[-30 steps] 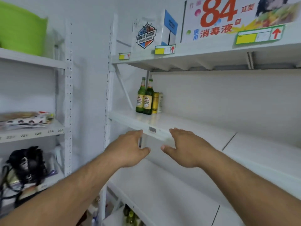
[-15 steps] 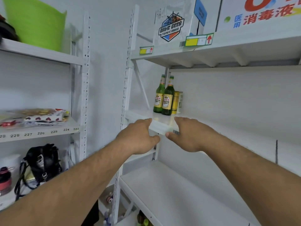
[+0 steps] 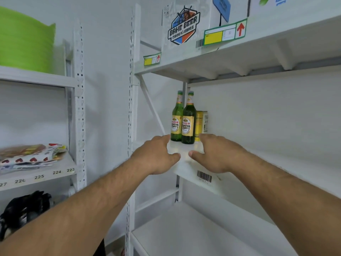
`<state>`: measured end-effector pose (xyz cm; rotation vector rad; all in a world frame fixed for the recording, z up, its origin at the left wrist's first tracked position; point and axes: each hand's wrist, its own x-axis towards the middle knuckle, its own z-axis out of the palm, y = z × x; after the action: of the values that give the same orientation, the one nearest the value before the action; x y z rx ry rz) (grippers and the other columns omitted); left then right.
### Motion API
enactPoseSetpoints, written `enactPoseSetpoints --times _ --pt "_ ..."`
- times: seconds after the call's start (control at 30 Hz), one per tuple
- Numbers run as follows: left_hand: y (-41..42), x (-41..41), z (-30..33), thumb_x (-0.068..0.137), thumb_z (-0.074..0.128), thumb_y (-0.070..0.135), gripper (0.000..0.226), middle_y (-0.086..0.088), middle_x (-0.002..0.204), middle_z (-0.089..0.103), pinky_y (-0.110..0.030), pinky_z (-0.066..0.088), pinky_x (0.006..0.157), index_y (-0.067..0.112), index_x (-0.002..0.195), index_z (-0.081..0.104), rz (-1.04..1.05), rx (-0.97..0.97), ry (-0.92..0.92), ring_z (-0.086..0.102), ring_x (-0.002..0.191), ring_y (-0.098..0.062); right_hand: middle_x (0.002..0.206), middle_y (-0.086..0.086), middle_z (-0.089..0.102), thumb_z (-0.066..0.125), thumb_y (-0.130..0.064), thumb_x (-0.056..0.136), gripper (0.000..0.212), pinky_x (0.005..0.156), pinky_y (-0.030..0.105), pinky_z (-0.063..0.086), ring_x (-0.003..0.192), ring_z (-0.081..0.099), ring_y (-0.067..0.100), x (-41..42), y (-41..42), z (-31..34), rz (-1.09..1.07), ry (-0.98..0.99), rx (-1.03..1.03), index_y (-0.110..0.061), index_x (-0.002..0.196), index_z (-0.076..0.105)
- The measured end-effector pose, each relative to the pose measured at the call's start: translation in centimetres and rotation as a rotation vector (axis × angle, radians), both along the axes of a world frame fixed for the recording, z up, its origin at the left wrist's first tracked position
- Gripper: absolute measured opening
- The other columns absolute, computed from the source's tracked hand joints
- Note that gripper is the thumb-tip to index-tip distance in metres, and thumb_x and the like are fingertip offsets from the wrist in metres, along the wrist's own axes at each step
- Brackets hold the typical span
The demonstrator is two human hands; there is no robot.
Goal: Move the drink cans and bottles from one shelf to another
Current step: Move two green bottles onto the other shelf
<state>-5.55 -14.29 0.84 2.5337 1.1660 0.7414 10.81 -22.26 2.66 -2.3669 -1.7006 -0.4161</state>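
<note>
Both forearms (image 3: 77, 215) are bare, with no sleeves showing.

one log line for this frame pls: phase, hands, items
phase: reach | left hand: open, holds nothing | right hand: open, holds nothing | green bottles and yellow can: upright on middle shelf, untouched

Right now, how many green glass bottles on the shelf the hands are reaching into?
2. Left bottle stands at the shelf's back corner; right bottle stands beside it, slightly nearer, overlapping it. A yellow can sits behind them to the right; more could be hidden behind.
</note>
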Motion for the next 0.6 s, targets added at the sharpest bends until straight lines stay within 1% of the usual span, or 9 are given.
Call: enactPoseSetpoints --times 0.07,0.17,0.23,0.3,0.4,0.5,0.6 --pt "1.6 0.7 0.2 0.099 0.057 0.049 0.072 0.003 0.166 0.032 -0.036 0.040 0.113 0.032 0.162 0.026 -0.008 0.002 -0.008 0.040 0.147 -0.022 0.150 0.002 0.046 0.043 -0.066 0.094 0.074 0.100 0.045 0.048 0.130 0.049 0.026 0.5 1.1 0.1 -0.012 -0.012 -0.014 -0.021 0.152 0.032" --pt "4.3 1.7 0.2 0.099 0.057 0.049 0.073 0.003 0.167 0.030 -0.036 0.038 0.114 0.031 0.163 0.024 -0.028 -0.010 -0.024 0.037 0.149 -0.023 0.153 0.002 0.043 0.043 -0.065 0.095 0.075 0.103 0.044 0.046 0.134 0.046 0.026 1.3 2.9 0.3 -0.031 -0.019 -0.010 -0.021 0.154 0.029" --pt "6.3 2.4 0.2 0.099 0.057 0.049 0.074 0.002 0.166 0.031 -0.036 0.038 0.114 0.031 0.163 0.024 -0.046 -0.015 -0.027 0.037 0.148 -0.023 0.148 0.002 0.048 0.045 -0.065 0.094 0.070 0.101 0.044 0.048 0.128 0.050 0.025 1.8 4.3 0.4 -0.034 -0.020 0.013 -0.025 0.151 0.034" --pt "8.3 3.0 0.3 0.099 0.058 0.048 0.071 0.002 0.164 0.035 -0.035 0.039 0.112 0.030 0.161 0.028 -0.074 -0.011 -0.038 0.039 0.147 -0.023 0.142 0.001 0.053 0.047 -0.063 0.093 0.066 0.098 0.044 0.049 0.123 0.054 0.025 2.1 5.8 0.5 -0.044 -0.021 0.032 -0.027 0.148 0.037" --pt "11.6 3.7 0.5 0.100 0.059 0.047 0.068 0.002 0.162 0.038 -0.035 0.039 0.110 0.031 0.160 0.031 -0.120 -0.020 -0.054 0.041 0.145 -0.022 0.137 0.002 0.056 0.048 -0.060 0.094 0.062 0.096 0.043 0.051 0.117 0.057 0.024 2.4 8.6 0.9 -0.070 -0.016 0.050 -0.028 0.147 0.039" --pt "15.4 4.5 1.0 0.099 0.061 0.044 0.063 0.001 0.157 0.045 -0.032 0.041 0.104 0.028 0.156 0.039 -0.164 -0.024 -0.064 0.047 0.140 -0.023 0.130 0.004 0.058 0.050 -0.059 0.093 0.061 0.093 0.042 0.052 0.112 0.058 0.025 2.7 12.1 1.2 -0.126 -0.007 0.064 -0.025 0.144 0.041" --pt "19.3 5.4 1.9 0.099 0.063 0.040 0.061 -0.002 0.155 0.050 -0.028 0.039 0.098 0.023 0.153 0.042 -0.211 -0.033 -0.087 0.050 0.138 -0.024 0.123 0.005 0.059 0.053 -0.058 0.091 0.061 0.090 0.041 0.053 0.108 0.059 0.025 3.2 15.8 1.5 -0.204 0.024 0.066 -0.023 0.140 0.043"
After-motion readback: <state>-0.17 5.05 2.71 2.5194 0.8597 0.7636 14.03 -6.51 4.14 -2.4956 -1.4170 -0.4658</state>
